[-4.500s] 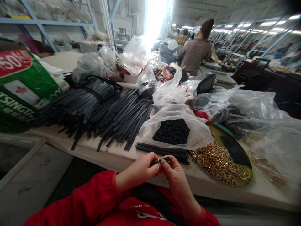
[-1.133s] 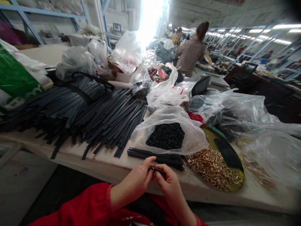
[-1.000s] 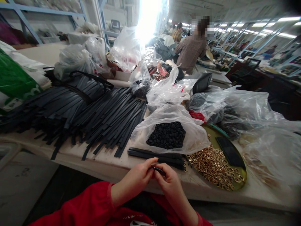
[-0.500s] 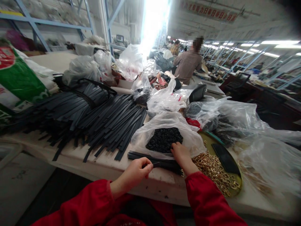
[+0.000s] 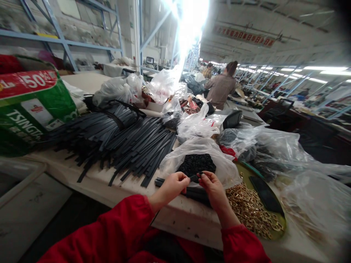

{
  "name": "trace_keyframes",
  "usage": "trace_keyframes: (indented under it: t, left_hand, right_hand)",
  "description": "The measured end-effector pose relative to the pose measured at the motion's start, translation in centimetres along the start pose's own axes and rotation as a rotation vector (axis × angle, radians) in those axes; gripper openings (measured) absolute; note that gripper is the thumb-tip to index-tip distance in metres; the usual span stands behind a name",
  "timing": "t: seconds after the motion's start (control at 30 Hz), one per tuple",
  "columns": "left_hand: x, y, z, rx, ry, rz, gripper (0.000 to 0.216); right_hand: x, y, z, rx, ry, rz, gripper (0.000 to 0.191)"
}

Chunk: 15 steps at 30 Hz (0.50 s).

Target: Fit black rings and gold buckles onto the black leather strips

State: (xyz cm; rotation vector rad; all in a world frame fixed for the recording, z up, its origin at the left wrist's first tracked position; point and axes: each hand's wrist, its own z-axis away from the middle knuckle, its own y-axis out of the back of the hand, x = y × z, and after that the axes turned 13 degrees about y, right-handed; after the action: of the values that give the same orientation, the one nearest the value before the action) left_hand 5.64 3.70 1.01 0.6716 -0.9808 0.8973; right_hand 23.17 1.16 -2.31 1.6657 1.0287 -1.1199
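Observation:
Over the front of an open clear plastic bag [image 5: 229, 168], my two hands are close together. My left hand [image 5: 175, 184] is closed in a pinch on a thin dark strip [image 5: 193, 178], whose end points right. My right hand [image 5: 211, 185] pinches a small black loop-like piece at the strip's end; its exact shape is too small to make out. Many small black pieces [image 5: 196, 163] fill the bag behind my fingers. Just under my hands, flat black strips lie along the table edge, partly hidden.
To the right sits a round yellowish tray [image 5: 281, 225] with many gold metal buckles [image 5: 248, 206] and a dark flat object [image 5: 266, 196]. Piled black strips [image 5: 142, 149] cover the left side, beside a green bag [image 5: 33, 109]. Plastic bags crowd the back. A person [image 5: 221, 87] stands farther off.
My right hand has lifted from the black pieces with one in its fingertips. My left hand has moved up and right, bringing the strip to it. The view has shifted slightly.

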Motion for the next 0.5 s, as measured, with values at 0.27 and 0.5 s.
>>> trace_keyframes:
  t: [0.27,0.5]
  left_hand:
    - [-0.2,-0.2,-1.6,0.056,-0.005,-0.039,0.017]
    - [-1.0,-0.3,-1.1,0.018,0.049,-0.089,0.016]
  right_hand:
    - [-1.6,-1.9,1.2,0.118,-0.259,-0.560,0.024]
    - [-0.5,-3.0,3.1,0.161,-0.195,-0.385,0.032]
